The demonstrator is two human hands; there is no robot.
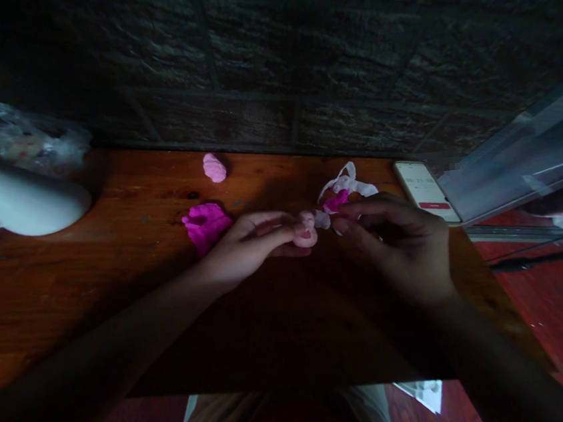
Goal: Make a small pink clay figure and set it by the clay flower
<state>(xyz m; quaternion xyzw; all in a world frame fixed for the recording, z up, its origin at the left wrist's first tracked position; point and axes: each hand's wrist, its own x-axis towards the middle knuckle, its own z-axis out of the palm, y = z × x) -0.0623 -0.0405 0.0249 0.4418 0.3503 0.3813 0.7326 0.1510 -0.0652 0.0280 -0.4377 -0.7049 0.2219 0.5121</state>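
My left hand (252, 241) is over the wooden table, with its thumb and fingers closed round a small pale pink lump of modelling clay (306, 237). To the right of it, my right hand (400, 242) has thumb and forefinger drawn together in a pinch; what lies between the tips is too dim to make out. A bright magenta piece (335, 202) shows just beyond those fingertips, beside crumpled whitish strips (351, 182). Behind the left wrist lies a flattened magenta sheet (206, 225), partly covered by the hand. Farther back sits a light pink clay lump (214, 168).
A phone (425, 189) with its screen lit lies at the table's right end, beside a glass-like panel (521, 152). On the left are a white rounded object (33, 200) and a clear plastic bag (26, 134). A dark brick-patterned wall (255, 59) bounds the back.
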